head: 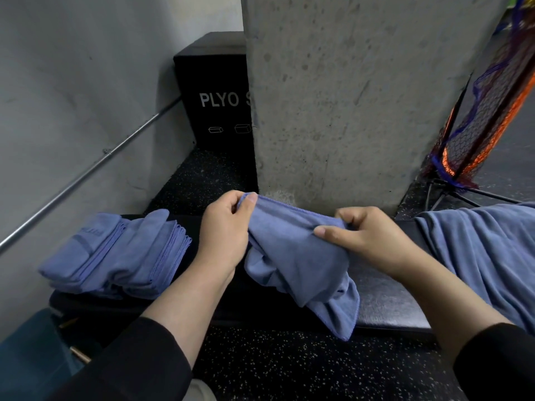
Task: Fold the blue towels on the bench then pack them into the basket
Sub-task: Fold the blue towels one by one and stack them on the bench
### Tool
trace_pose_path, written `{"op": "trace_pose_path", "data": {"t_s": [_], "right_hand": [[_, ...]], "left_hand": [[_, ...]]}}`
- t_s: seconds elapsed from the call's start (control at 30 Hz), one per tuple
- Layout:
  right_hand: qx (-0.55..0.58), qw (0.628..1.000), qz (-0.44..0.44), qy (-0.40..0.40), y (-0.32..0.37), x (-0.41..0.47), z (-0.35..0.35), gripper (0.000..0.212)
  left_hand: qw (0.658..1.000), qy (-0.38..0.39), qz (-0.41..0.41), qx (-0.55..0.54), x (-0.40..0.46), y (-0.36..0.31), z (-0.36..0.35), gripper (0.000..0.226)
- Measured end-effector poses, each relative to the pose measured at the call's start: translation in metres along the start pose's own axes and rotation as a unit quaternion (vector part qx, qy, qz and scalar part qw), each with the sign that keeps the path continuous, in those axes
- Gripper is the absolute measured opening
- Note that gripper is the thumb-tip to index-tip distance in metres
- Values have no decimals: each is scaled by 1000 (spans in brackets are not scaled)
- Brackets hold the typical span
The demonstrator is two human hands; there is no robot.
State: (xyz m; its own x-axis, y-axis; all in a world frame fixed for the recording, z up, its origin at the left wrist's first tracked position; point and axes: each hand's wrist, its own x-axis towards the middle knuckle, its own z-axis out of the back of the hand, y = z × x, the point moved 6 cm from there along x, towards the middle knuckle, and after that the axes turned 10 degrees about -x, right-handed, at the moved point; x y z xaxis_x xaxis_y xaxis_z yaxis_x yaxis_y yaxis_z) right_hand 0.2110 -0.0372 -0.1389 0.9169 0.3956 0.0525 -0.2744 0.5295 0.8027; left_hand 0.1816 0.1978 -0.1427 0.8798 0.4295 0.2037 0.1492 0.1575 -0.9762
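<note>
left hand (pixel 224 227) and right hand (pixel 367 235) each pinch the crumpled blue microfibre towel (pixel 295 261) above the black padded bench (pixel 385 302), between speckled rubber floor (pixel 289 369) and bare concrete pillar (pixel 347 96).

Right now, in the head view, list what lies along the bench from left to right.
Stack of folded blue towels → left hand → blue towel held up between both hands → right hand → bare bench pad → unfolded blue towel.
</note>
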Motion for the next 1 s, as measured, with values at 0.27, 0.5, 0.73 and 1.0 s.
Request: {"op": "trace_pose_path", "data": {"t_s": [0.27, 0.5, 0.73, 1.0], "right_hand": [[-255, 964, -71, -8, -22, -15, 37, 28], [-132, 981, -133, -56, -25, -37, 51, 31], [91, 974, -172, -119, -23, 10, 56, 22], [150, 945, 23, -291, 89, 52, 140, 19]], "left_hand": [[994, -91, -52, 34, 9, -5, 50, 24], [982, 38, 111, 149, 9, 39, 61, 41], [981, 29, 184, -63, 36, 17, 18, 20], [993, -44, -94, -58, 118, -118, 29, 22]]}}
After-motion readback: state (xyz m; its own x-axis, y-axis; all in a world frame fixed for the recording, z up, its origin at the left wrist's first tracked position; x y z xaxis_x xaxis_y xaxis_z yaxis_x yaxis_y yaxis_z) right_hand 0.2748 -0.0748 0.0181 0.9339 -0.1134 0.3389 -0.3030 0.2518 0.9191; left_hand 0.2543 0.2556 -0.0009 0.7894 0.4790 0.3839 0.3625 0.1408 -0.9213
